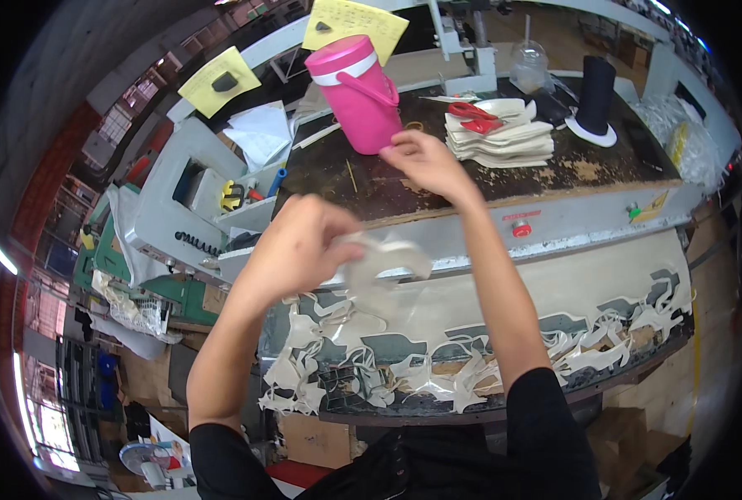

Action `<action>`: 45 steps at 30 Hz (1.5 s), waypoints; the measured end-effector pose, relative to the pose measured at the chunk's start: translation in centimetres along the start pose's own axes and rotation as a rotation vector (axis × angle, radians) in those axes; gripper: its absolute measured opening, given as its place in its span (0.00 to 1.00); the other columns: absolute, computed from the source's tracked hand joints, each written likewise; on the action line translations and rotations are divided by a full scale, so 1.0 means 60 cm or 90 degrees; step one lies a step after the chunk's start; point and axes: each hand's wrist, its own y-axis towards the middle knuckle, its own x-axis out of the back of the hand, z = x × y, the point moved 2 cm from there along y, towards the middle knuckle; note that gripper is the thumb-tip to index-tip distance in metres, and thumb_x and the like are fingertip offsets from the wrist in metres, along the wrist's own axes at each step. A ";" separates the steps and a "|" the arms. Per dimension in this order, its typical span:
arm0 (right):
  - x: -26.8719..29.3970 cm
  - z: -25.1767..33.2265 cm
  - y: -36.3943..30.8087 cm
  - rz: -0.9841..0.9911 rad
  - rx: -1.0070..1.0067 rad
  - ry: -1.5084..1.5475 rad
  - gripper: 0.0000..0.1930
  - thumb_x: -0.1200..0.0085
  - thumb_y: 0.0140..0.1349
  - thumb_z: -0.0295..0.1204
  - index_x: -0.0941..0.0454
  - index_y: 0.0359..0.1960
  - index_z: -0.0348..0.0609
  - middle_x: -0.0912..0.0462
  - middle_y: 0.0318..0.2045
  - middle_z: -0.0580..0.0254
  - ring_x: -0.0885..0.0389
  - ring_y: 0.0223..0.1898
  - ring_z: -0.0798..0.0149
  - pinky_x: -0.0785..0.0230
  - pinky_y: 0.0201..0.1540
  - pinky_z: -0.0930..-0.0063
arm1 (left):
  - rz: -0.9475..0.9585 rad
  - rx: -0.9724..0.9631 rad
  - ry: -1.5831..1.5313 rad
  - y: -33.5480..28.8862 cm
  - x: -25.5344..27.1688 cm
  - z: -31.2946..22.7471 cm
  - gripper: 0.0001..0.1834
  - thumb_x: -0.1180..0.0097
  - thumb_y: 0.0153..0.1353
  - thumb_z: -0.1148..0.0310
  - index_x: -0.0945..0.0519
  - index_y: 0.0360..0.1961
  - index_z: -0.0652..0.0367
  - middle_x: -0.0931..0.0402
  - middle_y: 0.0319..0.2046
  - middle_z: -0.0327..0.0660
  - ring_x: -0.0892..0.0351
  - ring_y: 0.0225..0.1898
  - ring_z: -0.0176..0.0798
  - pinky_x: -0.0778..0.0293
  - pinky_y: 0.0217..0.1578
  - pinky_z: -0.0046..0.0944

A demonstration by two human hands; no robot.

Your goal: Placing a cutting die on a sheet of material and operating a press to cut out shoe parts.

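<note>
My left hand (300, 246) is closed on several curved off-white cut pieces (392, 260) of sheet material, somewhat blurred, above the near edge of the machine. Over the dark worn tabletop (338, 179), my right hand (425, 165) is beside the base of a pink lidded jug (361, 104) with a white band. Its fingers are loosely curved and apart, with nothing visible in them; whether they touch the jug I cannot tell. Below both arms stretches an off-white sheet (438, 304), its near edge cut into ragged scraps (463, 379).
Red-handled scissors (475, 117) lie on a stack of off-white pieces (504, 146) at the right. Behind are a black thread cone (596, 96) and a clear plastic cup (529, 67). A red button (521, 228) is on the machine's front bar. White papers (258, 133) rest at the left.
</note>
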 end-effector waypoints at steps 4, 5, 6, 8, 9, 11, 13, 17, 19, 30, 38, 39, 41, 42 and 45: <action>0.097 0.018 -0.104 0.393 0.042 0.486 0.51 0.68 0.74 0.74 0.24 0.68 0.33 0.12 0.54 0.43 0.08 0.47 0.54 0.14 0.55 0.58 | -0.074 0.003 -0.304 0.096 -0.005 0.018 0.12 0.25 0.62 0.74 0.09 0.45 0.68 0.08 0.35 0.43 0.13 0.34 0.27 0.19 0.38 0.34; 0.128 0.028 -0.122 0.409 0.051 0.433 0.55 0.69 0.70 0.78 0.26 0.69 0.32 0.12 0.54 0.41 0.07 0.45 0.56 0.12 0.52 0.62 | -0.097 0.008 -0.345 0.122 -0.014 0.025 0.11 0.27 0.64 0.75 0.09 0.47 0.68 0.08 0.37 0.42 0.12 0.37 0.28 0.18 0.41 0.33; 0.155 0.029 -0.122 0.406 0.067 0.377 0.45 0.56 0.76 0.68 0.26 0.69 0.33 0.11 0.51 0.42 0.07 0.44 0.59 0.12 0.49 0.66 | -0.098 0.009 -0.419 0.155 -0.036 0.049 0.12 0.27 0.65 0.74 0.09 0.47 0.69 0.08 0.38 0.43 0.12 0.38 0.30 0.18 0.42 0.33; 0.159 0.038 -0.094 0.294 0.000 0.140 0.34 0.41 0.77 0.51 0.27 0.69 0.33 0.10 0.48 0.46 0.08 0.43 0.59 0.12 0.47 0.59 | -0.095 0.093 -0.506 0.182 -0.069 0.123 0.13 0.27 0.65 0.74 0.10 0.48 0.69 0.08 0.40 0.44 0.11 0.40 0.33 0.15 0.42 0.33; 0.149 0.046 -0.079 0.195 -0.083 0.096 0.22 0.33 0.71 0.33 0.20 0.63 0.36 0.09 0.45 0.50 0.08 0.43 0.56 0.14 0.47 0.59 | -0.099 0.142 -0.546 0.188 -0.086 0.158 0.13 0.26 0.65 0.74 0.10 0.49 0.69 0.09 0.41 0.45 0.10 0.41 0.34 0.14 0.43 0.34; 0.148 0.038 -0.074 0.092 0.041 -0.161 0.20 0.32 0.69 0.31 0.17 0.59 0.37 0.09 0.45 0.49 0.09 0.44 0.52 0.16 0.50 0.58 | -0.095 0.208 -0.607 0.205 -0.120 0.192 0.13 0.26 0.66 0.73 0.11 0.49 0.68 0.09 0.44 0.45 0.10 0.43 0.36 0.12 0.45 0.35; 0.123 0.052 -0.075 -0.065 0.093 -0.428 0.16 0.28 0.60 0.27 0.12 0.49 0.38 0.10 0.46 0.45 0.12 0.50 0.43 0.22 0.58 0.56 | -0.122 0.244 -0.591 0.203 -0.137 0.220 0.13 0.27 0.66 0.73 0.11 0.48 0.69 0.09 0.42 0.44 0.10 0.42 0.36 0.12 0.43 0.34; 0.067 0.063 -0.127 -0.214 0.185 -0.601 0.20 0.25 0.59 0.34 0.13 0.51 0.39 0.11 0.48 0.47 0.14 0.55 0.44 0.24 0.59 0.51 | -0.192 0.280 -0.563 0.198 -0.146 0.222 0.12 0.27 0.66 0.74 0.12 0.48 0.69 0.10 0.40 0.45 0.09 0.37 0.37 0.11 0.39 0.33; 0.033 0.057 -0.156 -0.129 0.349 -0.519 0.26 0.24 0.57 0.38 0.15 0.55 0.40 0.12 0.51 0.50 0.17 0.58 0.46 0.29 0.65 0.51 | -0.209 0.293 -0.547 0.197 -0.145 0.220 0.12 0.26 0.64 0.75 0.12 0.46 0.70 0.10 0.39 0.46 0.09 0.34 0.36 0.12 0.36 0.33; 0.017 0.024 -0.122 0.157 0.288 -0.572 0.27 0.30 0.63 0.35 0.19 0.65 0.48 0.13 0.58 0.57 0.20 0.63 0.50 0.31 0.68 0.53 | -0.294 0.232 -0.109 0.145 -0.128 0.244 0.29 0.18 0.52 0.57 0.11 0.51 0.65 0.09 0.41 0.49 0.09 0.40 0.47 0.16 0.45 0.45; 0.029 0.028 -0.112 0.184 0.262 -0.548 0.25 0.30 0.63 0.35 0.17 0.62 0.49 0.13 0.58 0.57 0.20 0.64 0.51 0.31 0.67 0.54 | -0.198 -0.046 -0.095 0.117 -0.123 0.239 0.27 0.21 0.55 0.67 0.12 0.57 0.54 0.15 0.43 0.44 0.20 0.36 0.41 0.20 0.44 0.41; 0.031 0.024 -0.110 0.187 0.266 -0.550 0.25 0.30 0.63 0.35 0.17 0.62 0.49 0.13 0.58 0.57 0.20 0.64 0.51 0.31 0.67 0.54 | -0.174 -0.026 -0.080 0.117 -0.127 0.242 0.25 0.23 0.58 0.71 0.12 0.58 0.54 0.12 0.51 0.41 0.19 0.39 0.39 0.19 0.45 0.39; 0.028 0.024 -0.107 0.208 0.242 -0.584 0.26 0.29 0.63 0.35 0.18 0.63 0.49 0.14 0.59 0.57 0.20 0.65 0.51 0.32 0.68 0.50 | -0.191 -0.027 -0.071 0.113 -0.129 0.244 0.24 0.23 0.58 0.70 0.12 0.57 0.54 0.12 0.50 0.42 0.18 0.40 0.40 0.19 0.46 0.40; 0.022 0.019 -0.113 0.215 0.245 -0.583 0.26 0.29 0.63 0.35 0.18 0.63 0.49 0.14 0.59 0.57 0.20 0.65 0.51 0.32 0.68 0.50 | -0.202 -0.029 -0.060 0.108 -0.130 0.247 0.23 0.23 0.58 0.70 0.11 0.57 0.53 0.12 0.50 0.43 0.17 0.41 0.42 0.19 0.47 0.41; -0.004 0.026 -0.155 0.138 0.366 -0.565 0.26 0.28 0.61 0.34 0.18 0.62 0.49 0.15 0.59 0.54 0.20 0.64 0.47 0.31 0.67 0.45 | -0.364 -0.126 0.010 0.080 -0.140 0.241 0.26 0.24 0.60 0.68 0.14 0.60 0.55 0.15 0.50 0.47 0.17 0.44 0.49 0.19 0.49 0.45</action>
